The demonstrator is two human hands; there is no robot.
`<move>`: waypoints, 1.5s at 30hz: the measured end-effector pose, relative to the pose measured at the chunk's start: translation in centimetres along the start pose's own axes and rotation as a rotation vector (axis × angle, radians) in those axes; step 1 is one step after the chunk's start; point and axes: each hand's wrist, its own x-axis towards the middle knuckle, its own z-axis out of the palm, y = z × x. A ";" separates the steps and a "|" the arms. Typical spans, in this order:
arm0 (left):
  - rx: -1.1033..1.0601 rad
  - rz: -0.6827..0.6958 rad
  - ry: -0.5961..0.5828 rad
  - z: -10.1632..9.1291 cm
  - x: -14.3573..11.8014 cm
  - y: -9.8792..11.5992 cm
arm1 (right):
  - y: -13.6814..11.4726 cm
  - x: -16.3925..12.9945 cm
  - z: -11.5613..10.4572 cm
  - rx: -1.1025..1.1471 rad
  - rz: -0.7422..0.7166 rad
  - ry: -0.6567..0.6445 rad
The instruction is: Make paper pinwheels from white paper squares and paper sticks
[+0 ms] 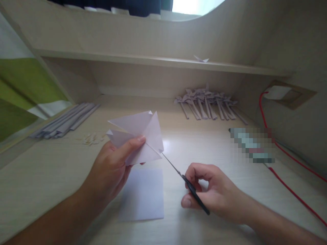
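Two hands work above the flat white sheet [143, 194]: our left hand [112, 166] pinches the folded paper [139, 136] just beyond it, while our right hand [212, 194] grips the scissors [184, 178], blades slanting up-left, tip touching the paper's lower corner.

The white folded paper [139, 136], creased into pointed flaps, is pinched upright between the left fingers [133, 142]. The thin black-handled tool [187, 183], gripped by the right fingers [195, 177], touches its lower corner with its tip.
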 end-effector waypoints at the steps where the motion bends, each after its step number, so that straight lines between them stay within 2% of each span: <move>1: 0.004 -0.002 -0.001 0.0 0.0 0.0 | 0.0 0.0 0.0 -0.010 -0.002 0.004; 12: 0.005 0.004 0.019 0.0 0.2 -0.1 | -0.3 0.1 0.1 -0.058 0.005 0.034; 30: 0.074 0.044 -0.017 -0.2 0.1 -0.1 | -0.4 0.0 0.1 -0.089 -0.012 0.059; 36: 0.136 0.111 0.021 -0.8 0.6 -0.5 | 0.2 0.5 -0.7 -0.143 0.052 0.011; 38: 0.211 0.093 0.016 -1.1 0.8 -0.6 | 0.3 0.9 -1.2 -0.124 0.038 0.069; 40: 0.306 0.020 -0.034 -1.3 0.9 -0.7 | 0.1 1.3 -1.6 -0.043 -0.036 0.195; 42: 0.419 -0.078 -0.164 -1.3 0.7 -0.7 | -0.4 1.5 -1.7 0.054 -0.145 0.305; 45: 0.602 -0.214 -0.388 -0.9 0.3 -0.7 | -1.3 1.5 -1.3 0.162 -0.251 0.323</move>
